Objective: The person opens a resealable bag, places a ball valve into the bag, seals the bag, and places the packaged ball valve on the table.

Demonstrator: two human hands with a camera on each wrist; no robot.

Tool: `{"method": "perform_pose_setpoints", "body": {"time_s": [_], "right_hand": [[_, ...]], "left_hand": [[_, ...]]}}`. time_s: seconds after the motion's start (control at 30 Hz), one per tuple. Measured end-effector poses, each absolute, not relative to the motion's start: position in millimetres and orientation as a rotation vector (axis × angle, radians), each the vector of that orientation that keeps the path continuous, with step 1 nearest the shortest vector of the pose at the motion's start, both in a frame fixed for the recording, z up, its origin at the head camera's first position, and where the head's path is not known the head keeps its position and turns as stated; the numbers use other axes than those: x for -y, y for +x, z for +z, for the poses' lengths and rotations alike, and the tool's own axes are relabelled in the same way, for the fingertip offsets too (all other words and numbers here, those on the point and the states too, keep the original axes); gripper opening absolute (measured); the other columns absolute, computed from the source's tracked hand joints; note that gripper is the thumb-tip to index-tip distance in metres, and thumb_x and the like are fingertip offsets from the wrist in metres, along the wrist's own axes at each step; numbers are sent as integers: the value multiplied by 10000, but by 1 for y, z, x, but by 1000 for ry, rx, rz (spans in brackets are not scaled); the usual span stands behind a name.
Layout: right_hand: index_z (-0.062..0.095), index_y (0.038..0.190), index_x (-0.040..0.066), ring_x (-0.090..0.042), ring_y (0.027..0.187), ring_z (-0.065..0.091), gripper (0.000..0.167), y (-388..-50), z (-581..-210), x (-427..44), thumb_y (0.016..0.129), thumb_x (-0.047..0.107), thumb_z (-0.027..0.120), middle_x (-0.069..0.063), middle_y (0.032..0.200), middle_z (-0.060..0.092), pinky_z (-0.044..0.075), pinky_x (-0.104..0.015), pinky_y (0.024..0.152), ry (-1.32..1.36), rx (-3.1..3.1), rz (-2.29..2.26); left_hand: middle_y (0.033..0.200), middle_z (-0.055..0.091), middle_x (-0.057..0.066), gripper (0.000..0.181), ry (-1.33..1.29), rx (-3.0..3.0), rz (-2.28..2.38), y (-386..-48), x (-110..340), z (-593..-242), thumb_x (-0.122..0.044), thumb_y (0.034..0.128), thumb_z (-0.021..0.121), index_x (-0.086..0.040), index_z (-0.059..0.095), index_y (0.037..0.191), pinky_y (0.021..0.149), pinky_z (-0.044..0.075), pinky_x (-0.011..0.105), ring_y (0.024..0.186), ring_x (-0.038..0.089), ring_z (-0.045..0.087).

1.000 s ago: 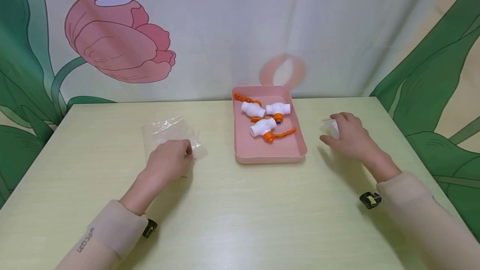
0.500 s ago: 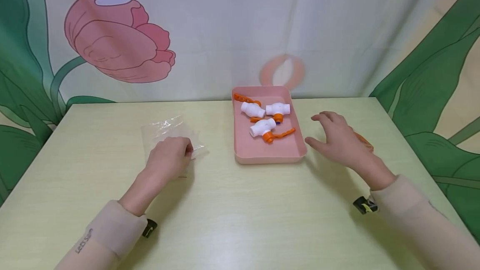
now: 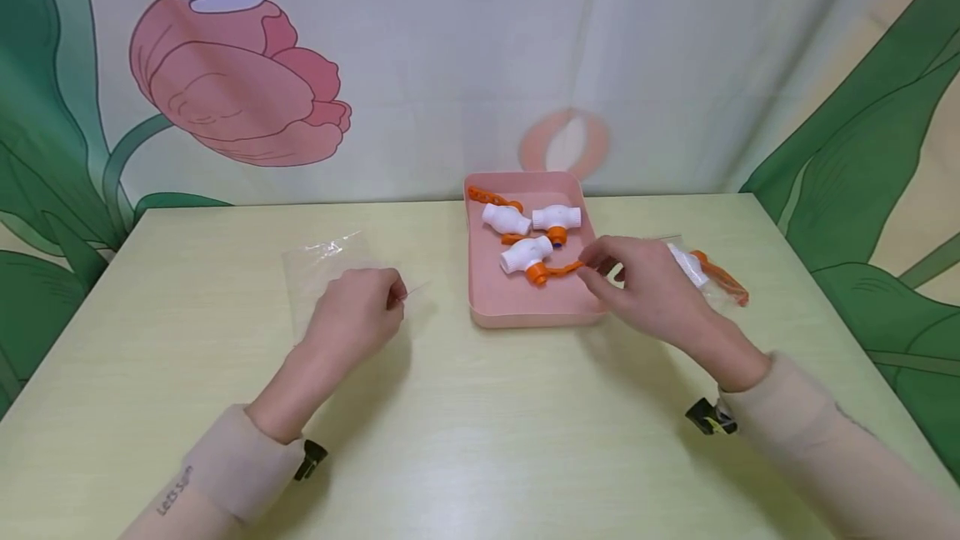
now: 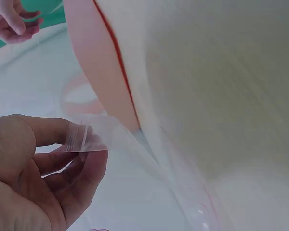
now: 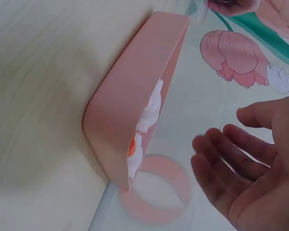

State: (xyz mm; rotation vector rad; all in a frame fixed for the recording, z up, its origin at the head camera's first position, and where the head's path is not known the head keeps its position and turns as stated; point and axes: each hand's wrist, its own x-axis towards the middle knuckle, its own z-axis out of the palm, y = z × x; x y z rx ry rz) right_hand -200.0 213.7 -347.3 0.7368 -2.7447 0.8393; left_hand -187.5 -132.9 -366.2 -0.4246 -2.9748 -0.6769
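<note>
Pink tray (image 3: 510,302) with three valves (image 3: 527,256)

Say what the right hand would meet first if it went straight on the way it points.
Probably the orange handle of the nearest white valve in the pink tray; the right hand points at its end in the head view. Height is unclear, so it might pass above.

Four valves (image 3: 527,255), one tray (image 3: 510,302), at least two bags (image 3: 322,261) show.
</note>
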Motion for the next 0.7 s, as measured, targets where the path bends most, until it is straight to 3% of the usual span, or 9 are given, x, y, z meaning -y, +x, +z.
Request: {"method": "perform_pose_setpoints", "body": {"time_s": [0.17, 0.4, 0.7], "right_hand": [[749, 1005, 61, -116, 759, 645, 72, -196, -345, -203, 962, 103, 711, 25, 849, 708, 557, -305, 632, 776, 2716, 1008], [745, 987, 114, -132, 726, 643, 38, -190, -344, -190, 962, 92, 726, 28, 817, 693, 554, -319, 582, 823, 2663, 1295], [744, 944, 129, -106, 781, 671, 33, -185, -346, -175, 957, 100, 735, 13, 838, 716, 583, -355, 655, 1010, 2698, 1371]], "left_hand": [[817, 682, 45, 108, -474, 2914, -719, -183, 122, -361, 25, 890, 634, -10, 729, 930, 647, 536, 378, 692, 214, 610], [813, 667, 44, 64, -523, 2833, -719, -176, 109, -355, 11, 893, 669, -12, 723, 917, 652, 540, 354, 702, 201, 611], [825, 671, 60, 81, -572, 2658, -783, -169, 98, -349, 40, 882, 663, -2, 718, 926, 621, 530, 320, 653, 177, 595]]}}
